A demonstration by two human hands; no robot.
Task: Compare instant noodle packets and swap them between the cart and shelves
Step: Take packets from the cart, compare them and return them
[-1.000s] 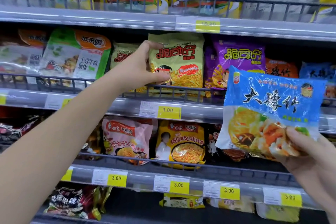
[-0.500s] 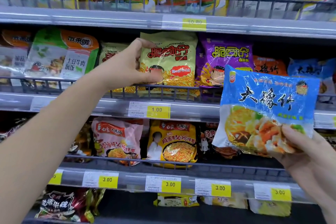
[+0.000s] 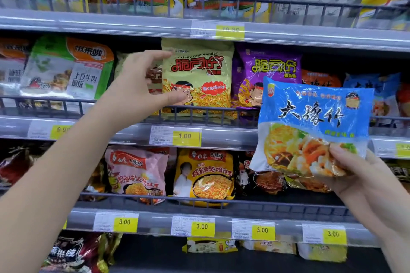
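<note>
1. Head view, left side: the left hand [image 3: 142,86] reaches up to the middle shelf with thumb and fingers spread apart around the left edge of the yellow-green "Crispy commander" packet [image 3: 199,77]. The thumb touches the packet's lower front; the fingers curl by its top corner. Nothing is pinched yet.
2. Head view, right side: the right hand [image 3: 355,175] is clamped on the blue noodle packet [image 3: 315,126], thumb on the front of its lower right corner, holding it upright in front of the shelves.
3. The packet to take stands behind the wire rail [image 3: 199,111], beside the purple packet [image 3: 266,75]. My judgement: close thumb and fingers on its left edge, lift it clear of the rail before drawing it out, and avoid dragging the purple neighbour along.
4. No cart is in view.
</note>
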